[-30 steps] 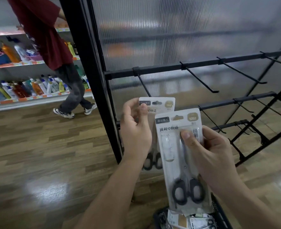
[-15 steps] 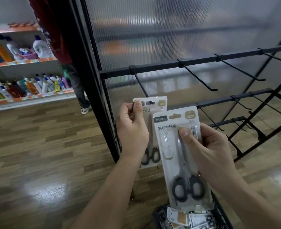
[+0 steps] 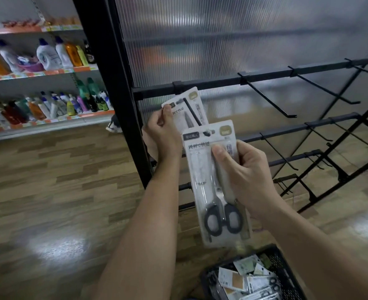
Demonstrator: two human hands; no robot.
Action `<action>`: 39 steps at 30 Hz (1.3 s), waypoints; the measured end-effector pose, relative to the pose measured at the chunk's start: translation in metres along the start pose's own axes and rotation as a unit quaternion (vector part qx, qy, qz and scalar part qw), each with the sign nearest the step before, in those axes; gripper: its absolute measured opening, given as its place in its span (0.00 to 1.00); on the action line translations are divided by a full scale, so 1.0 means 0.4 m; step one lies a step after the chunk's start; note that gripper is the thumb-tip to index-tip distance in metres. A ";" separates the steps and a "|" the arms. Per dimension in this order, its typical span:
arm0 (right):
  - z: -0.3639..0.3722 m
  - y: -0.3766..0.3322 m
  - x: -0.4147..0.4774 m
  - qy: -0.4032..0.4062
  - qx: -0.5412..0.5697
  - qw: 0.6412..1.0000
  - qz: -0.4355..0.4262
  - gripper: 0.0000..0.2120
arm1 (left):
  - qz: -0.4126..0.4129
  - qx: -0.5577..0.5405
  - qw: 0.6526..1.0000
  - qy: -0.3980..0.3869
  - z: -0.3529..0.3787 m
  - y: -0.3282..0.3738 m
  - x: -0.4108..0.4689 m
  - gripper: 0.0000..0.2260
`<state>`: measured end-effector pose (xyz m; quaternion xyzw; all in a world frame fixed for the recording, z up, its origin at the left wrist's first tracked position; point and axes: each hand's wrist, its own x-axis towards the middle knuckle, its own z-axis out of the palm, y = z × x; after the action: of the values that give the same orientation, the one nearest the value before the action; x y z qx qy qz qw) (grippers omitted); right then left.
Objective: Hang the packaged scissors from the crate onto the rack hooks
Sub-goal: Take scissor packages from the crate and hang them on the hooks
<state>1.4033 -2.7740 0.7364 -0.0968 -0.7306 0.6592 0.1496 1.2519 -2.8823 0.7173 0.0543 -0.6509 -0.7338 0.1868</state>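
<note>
Far left, off-task: store shelves of coloured plastic bottles (image 3: pixel 48 57).

Left hand (image 3: pixel 163 135): thumb and fingers (image 3: pixel 154 120) pinch the upper-left corner of a tilted white blister-card scissors pack (image 3: pixel 191 109). A thin black wire hook (image 3: pixel 192 112) from the top black metal rack bar (image 3: pixel 222 82) crosses the card face below its hang slot. Judgement: this pack is already threaded and sits partway along the hook.

Right hand (image 3: pixel 250 176): thumb on the front, fingers curled behind a second white blister-card pack of black-handled scissors (image 3: pixel 213 187). It is upright, just in front of and below the first pack. Its hang slot sits at the hook tip; cannot tell whether the tip has entered.

Step in hand: loading the leftmost hook. The next move calls for pushing the first pack back toward the bar. The second pack's slot must then line up with the tip before it slides on.

Right: neighbouring black wire hooks (image 3: pixel 244 77) carry nothing visible.

Bottom right: black plastic mesh crate (image 3: pixel 282 265) holds a loose, overlapping pile of further carded scissors packs (image 3: pixel 252 278). Count unclear.
</note>
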 end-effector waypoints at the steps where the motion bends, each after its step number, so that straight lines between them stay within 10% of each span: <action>1: 0.008 0.004 0.007 0.007 -0.008 1.000 0.007 0.16 | -0.011 -0.004 1.000 0.001 0.004 -0.004 0.005 0.12; 24: 0.087 0.044 0.306 0.012 -0.159 0.984 0.085 0.31 | -0.080 0.100 0.983 -0.133 -0.094 0.059 -0.171 0.19; 30: -0.068 0.040 0.183 -0.022 -0.236 0.971 -0.012 0.08 | 0.046 0.195 0.977 -0.074 -0.122 0.023 -0.241 0.15; 39: -0.381 0.042 0.013 -0.096 -0.259 0.960 -0.046 0.11 | 0.102 0.362 0.919 -0.114 -0.004 0.050 -0.511 0.07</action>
<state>1.4503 -2.6278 0.7332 -0.0349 -0.8909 0.4460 0.0790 1.4453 -2.8151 0.7032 -0.0325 -0.8913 -0.4258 0.1526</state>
